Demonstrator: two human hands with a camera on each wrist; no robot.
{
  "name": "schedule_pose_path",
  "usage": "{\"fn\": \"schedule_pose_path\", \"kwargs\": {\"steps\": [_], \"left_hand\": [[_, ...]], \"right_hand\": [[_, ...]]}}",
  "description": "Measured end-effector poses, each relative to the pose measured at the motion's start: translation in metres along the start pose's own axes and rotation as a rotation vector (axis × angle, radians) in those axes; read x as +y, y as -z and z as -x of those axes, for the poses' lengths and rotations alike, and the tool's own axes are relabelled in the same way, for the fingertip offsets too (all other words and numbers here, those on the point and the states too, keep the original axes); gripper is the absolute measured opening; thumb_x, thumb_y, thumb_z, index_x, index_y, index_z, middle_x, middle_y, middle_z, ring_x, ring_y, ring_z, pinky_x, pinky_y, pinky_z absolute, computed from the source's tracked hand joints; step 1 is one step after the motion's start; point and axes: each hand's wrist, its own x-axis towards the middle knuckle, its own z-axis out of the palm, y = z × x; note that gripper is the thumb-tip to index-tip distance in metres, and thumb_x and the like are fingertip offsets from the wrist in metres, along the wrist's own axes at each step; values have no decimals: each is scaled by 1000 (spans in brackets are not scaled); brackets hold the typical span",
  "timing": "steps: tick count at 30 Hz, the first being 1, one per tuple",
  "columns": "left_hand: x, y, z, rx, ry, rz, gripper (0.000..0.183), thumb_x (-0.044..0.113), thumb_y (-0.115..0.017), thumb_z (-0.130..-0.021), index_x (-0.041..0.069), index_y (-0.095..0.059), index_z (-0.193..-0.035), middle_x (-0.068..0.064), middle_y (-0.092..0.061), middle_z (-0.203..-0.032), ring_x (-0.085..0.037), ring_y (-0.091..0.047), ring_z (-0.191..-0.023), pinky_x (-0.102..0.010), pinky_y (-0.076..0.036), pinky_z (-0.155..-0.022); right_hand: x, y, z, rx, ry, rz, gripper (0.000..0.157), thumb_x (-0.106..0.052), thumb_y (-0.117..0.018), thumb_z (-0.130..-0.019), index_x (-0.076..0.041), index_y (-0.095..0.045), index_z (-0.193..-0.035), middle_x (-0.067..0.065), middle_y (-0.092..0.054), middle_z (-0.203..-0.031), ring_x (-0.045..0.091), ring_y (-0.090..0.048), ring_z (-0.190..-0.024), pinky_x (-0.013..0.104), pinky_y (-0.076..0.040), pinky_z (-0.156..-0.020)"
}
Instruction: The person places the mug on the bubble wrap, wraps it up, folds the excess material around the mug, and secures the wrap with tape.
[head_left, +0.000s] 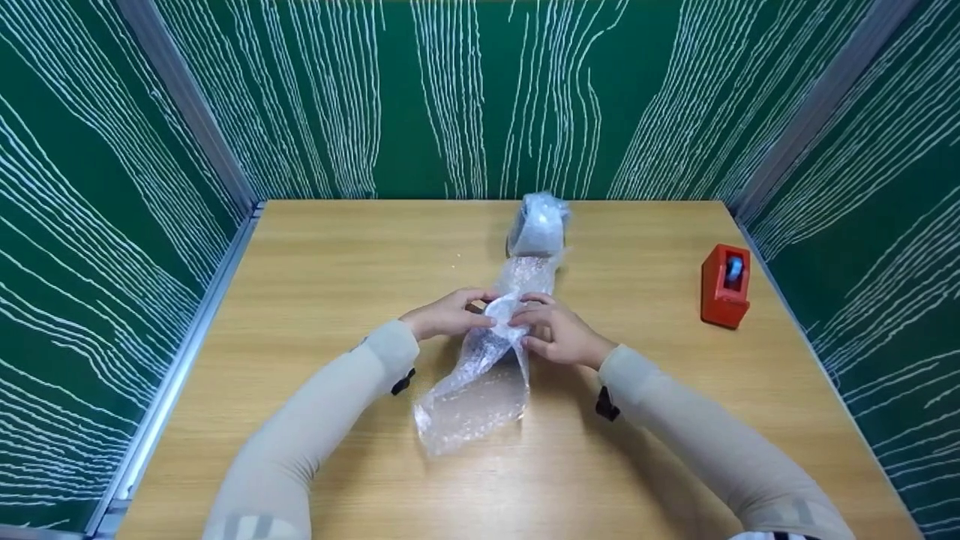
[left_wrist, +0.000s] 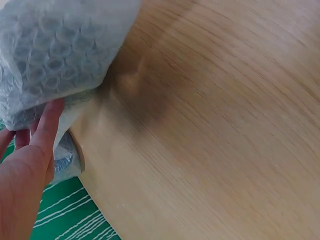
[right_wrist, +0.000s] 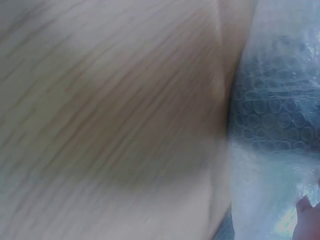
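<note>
A strip of clear bubble wrap [head_left: 472, 405] runs from a roll [head_left: 541, 229] at the back of the table down to the middle. Between both hands the wrap is folded over into a bundle; whatever lies inside is hidden. My left hand [head_left: 450, 313] grips the bundle's left side, and in the left wrist view its fingers [left_wrist: 47, 125] curl at the bundle's edge. From the right, my right hand [head_left: 566, 334] pinches the folded wrap with bent fingers. Only a fingertip or two of it shows in the right wrist view, beside the bubble wrap [right_wrist: 275, 115]. The loose near end lies toward me.
A red tape dispenser [head_left: 726, 289] stands at the right of the wooden table [head_left: 337, 247]. Green walls with white lines [head_left: 465, 97] enclose the table at the back and both sides, with grey metal posts [head_left: 195, 105] at the corners.
</note>
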Motion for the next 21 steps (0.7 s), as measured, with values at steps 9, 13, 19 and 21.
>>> {"fn": "schedule_pose_path", "kwargs": {"steps": [9, 13, 19, 21], "left_hand": [[-8, -10, -6, 124, -65, -6, 52, 14, -70, -104, -4, -57, -152, -13, -63, -121, -13, -61, -87, -36, -62, -83], [-11, -19, -12, 232, -100, -58, 49, 15, -77, -100, -5, -65, -143, -14, -66, -118, -12, -57, -88, -21, -52, -76], [-14, -28, -18, 305, -118, -25, 49, 6, -79, -94, -5, -68, -140, -20, -60, -131, -29, -67, -107, -29, -60, -91], [-14, -29, -19, 314, -127, 3, 47, 4, -76, -92, -6, -68, -137, -22, -60, -137, -35, -67, -116, -35, -62, -97]], "right_hand": [[-5, 2, 4, -4, 6, -63, 44, 0, -69, -84, -2, -77, -127, 22, -68, -148, 47, -50, -150, 67, -36, -126], [-7, 1, 5, 29, -7, -110, 47, 2, -64, -83, -1, -76, -128, 23, -66, -149, 48, -50, -150, 67, -34, -128], [-5, -1, 3, 279, -113, -195, 29, 7, -68, -92, 2, -79, -119, 22, -73, -134, 47, -63, -134, 64, -43, -122], [-4, -2, 1, 369, -174, -193, 24, 4, -73, -94, 4, -79, -117, 22, -73, -130, 45, -65, -128, 62, -47, -118]]}}
